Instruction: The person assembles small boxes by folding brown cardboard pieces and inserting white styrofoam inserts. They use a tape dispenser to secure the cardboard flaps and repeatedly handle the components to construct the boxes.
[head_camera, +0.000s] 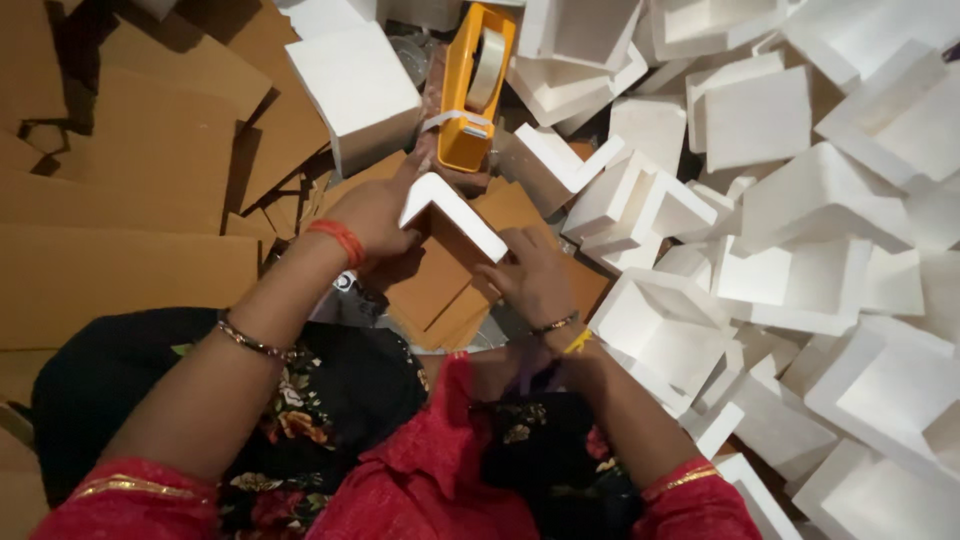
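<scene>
Two hands, the left hand (375, 215) and right hand (535, 275), were clamped on a white L-shaped foam corner piece (452, 212), seating it on a brown cardboard box (450, 285) just below the orange tape dispenser (475, 85).

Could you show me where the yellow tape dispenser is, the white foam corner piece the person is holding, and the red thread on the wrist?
Tape dispenser (470, 90), head view: on its yellow body.
Foam corner piece (452, 210), head view: near the bend of the L.
Red thread (339, 239), head view: on the left wrist band.
</scene>
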